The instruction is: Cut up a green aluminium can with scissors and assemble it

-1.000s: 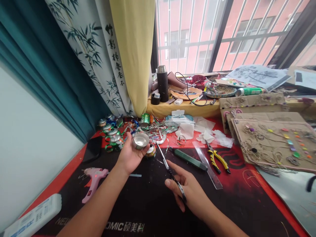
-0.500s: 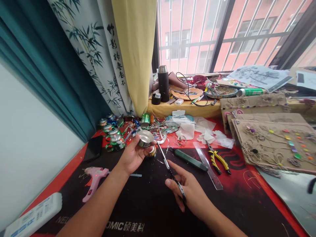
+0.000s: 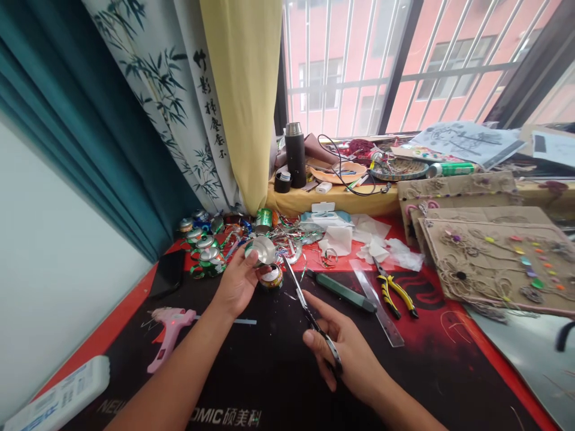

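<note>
Aluminium can cup point(image 3: 263, 250), thin and light with maybe sharp rim, is best held by its wall; left hand point(image 3: 237, 282) grasps it, right hand point(image 3: 344, 353) at four o'clock grips scissors point(image 3: 300, 292).

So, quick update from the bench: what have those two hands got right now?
Left hand: grip on a cut silver can cup. Right hand: grip on scissors, tips apart from the cup. Another can piece right beside the left hand.
</note>
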Motion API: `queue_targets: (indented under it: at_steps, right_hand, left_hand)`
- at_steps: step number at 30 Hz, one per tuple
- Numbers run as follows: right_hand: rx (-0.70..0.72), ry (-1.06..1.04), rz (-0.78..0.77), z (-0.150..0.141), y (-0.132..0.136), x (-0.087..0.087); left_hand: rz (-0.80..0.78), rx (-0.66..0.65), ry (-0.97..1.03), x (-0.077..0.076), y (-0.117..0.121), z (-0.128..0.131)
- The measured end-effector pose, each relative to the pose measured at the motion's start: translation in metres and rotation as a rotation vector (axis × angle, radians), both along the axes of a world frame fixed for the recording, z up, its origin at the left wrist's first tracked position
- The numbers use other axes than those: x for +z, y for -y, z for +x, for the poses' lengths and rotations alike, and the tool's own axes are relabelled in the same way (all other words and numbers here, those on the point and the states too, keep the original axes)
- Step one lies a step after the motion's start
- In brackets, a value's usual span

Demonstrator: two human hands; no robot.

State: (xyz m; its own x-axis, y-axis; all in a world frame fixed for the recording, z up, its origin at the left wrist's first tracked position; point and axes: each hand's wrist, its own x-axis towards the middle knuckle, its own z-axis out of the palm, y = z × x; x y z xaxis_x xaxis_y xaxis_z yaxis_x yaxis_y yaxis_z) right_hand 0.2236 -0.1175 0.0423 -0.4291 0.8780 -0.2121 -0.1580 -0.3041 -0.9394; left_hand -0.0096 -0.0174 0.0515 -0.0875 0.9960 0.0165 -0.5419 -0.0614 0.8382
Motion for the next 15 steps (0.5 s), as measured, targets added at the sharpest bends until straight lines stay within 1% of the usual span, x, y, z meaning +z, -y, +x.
queue_targets:
  at_steps: [3,8,12,15]
  right_hand:
    - [0.021,-0.057,0.013,0.0021,0.0007,0.0022]
    - [0.035,-0.138,0.011,0.0049,0.0022,0.0068]
    - [0.048,-0.172,0.010,0.0063,0.0022,0.0045]
    - [0.047,-0.175,0.007,0.0068,0.0018,0.0027]
  left_hand:
    - [0.002,-0.006,-0.051,0.0011,0.0020,0.0035]
    - [0.027,-0.055,-0.114,0.0023,0.0059,0.0076]
    - [0.033,-0.091,-0.144,0.0022,0.0075,0.0089]
    - [0.041,-0.093,-0.185,0.0030,0.0081,0.0099]
